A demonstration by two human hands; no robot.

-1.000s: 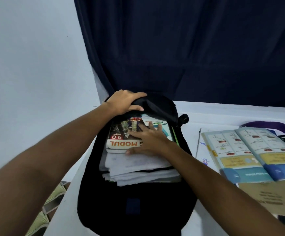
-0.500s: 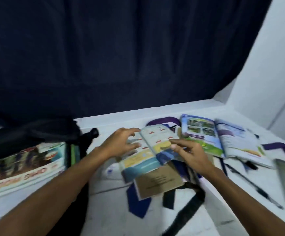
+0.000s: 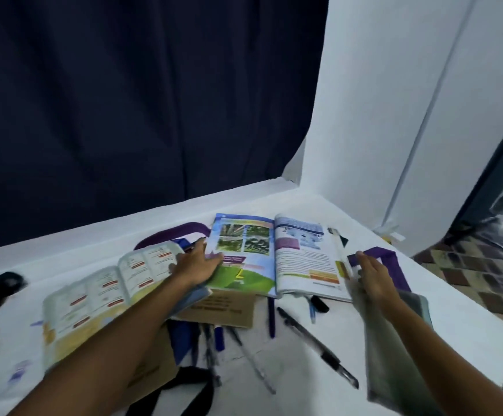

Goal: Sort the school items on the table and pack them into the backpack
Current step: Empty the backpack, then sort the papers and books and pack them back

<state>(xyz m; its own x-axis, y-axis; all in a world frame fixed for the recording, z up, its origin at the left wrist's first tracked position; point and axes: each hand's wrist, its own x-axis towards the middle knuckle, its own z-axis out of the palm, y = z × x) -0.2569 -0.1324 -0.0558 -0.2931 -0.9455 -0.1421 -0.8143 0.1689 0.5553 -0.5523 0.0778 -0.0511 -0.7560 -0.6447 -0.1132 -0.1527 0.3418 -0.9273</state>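
Open colourful textbook lies flat on white table — left hand rests on its left page with straight fingers, right hand at its right edge, grip unclear.

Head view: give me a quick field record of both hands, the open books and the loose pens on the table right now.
left hand: fingers spread across the left page of the colourful open book
right hand: open, at that book's right edge
second open book: lies left of the first, under the left forearm
brown booklet: partly under both books
black pen: loose on the table, near the front
backpack: not clearly in view
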